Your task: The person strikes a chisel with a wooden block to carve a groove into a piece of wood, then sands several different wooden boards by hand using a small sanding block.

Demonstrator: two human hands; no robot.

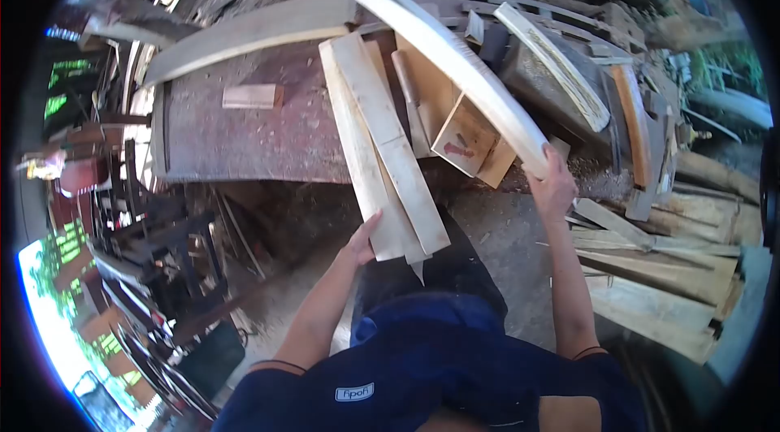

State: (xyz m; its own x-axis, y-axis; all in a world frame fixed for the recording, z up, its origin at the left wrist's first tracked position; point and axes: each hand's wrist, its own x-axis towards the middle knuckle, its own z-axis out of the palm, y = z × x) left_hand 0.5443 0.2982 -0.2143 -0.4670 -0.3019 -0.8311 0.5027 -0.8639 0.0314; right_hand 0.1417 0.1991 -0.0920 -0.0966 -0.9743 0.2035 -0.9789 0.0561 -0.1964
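Observation:
My right hand (556, 187) is closed round the near end of a long pale curved wooden piece (455, 66), which slants up and left across the bench. At the near end of a pair of pale boards (382, 140), my left hand (360, 244) rests against the left edge, thumb on top; its other fingers are hidden beneath. These boards lean on the bench edge and reach toward my body. Between the boards and the curved piece lie a wooden block with a red mark (465, 140) and a tool with a wooden handle (405, 79).
The reddish bench (252, 140) holds a small wood block (252, 97) on its left part and a long curved board (252, 30) along its far edge. More wood strips (556, 66) lie at the right. Planks (650, 294) are stacked right of my body, and metal chairs stand left.

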